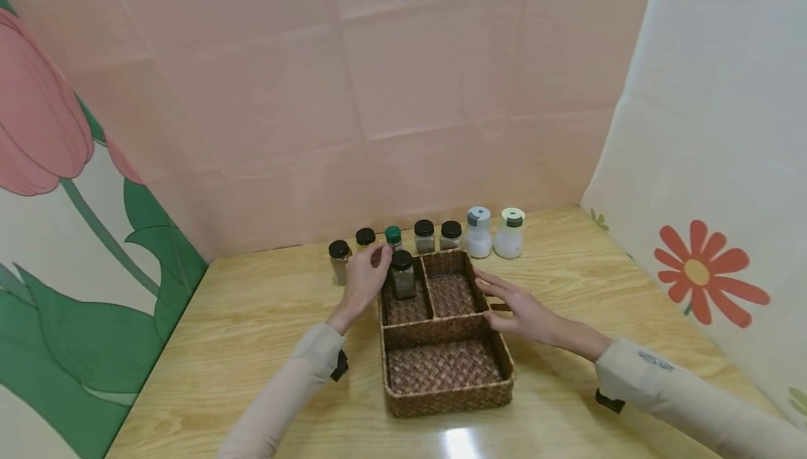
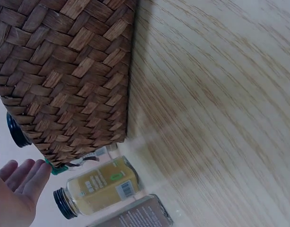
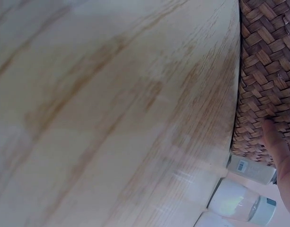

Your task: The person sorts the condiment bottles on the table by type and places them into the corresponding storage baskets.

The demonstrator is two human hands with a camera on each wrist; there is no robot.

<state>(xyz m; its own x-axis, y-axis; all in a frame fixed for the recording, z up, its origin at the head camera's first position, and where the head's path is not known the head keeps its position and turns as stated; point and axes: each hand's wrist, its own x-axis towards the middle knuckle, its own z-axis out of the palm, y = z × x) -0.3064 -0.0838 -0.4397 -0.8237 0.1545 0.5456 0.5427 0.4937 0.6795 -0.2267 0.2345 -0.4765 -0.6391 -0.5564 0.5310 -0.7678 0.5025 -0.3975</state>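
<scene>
Black-lidded jar stands upright in the basket's back-left compartment, just right of the nearer left hand; those fingers look loosely extended, gripping nothing, though contact with the jar is hard to tell. Right hand's extended fingers rest against the basket's right wall; green-lidded jar and white shaker stand behind.

You see soft, even light in the head view, where the table gives back a white glare near the bottom edge. In your left wrist view, the basket looks crisp beside a faint shadow. Your right wrist view shows the table washed out and blurred.
</scene>
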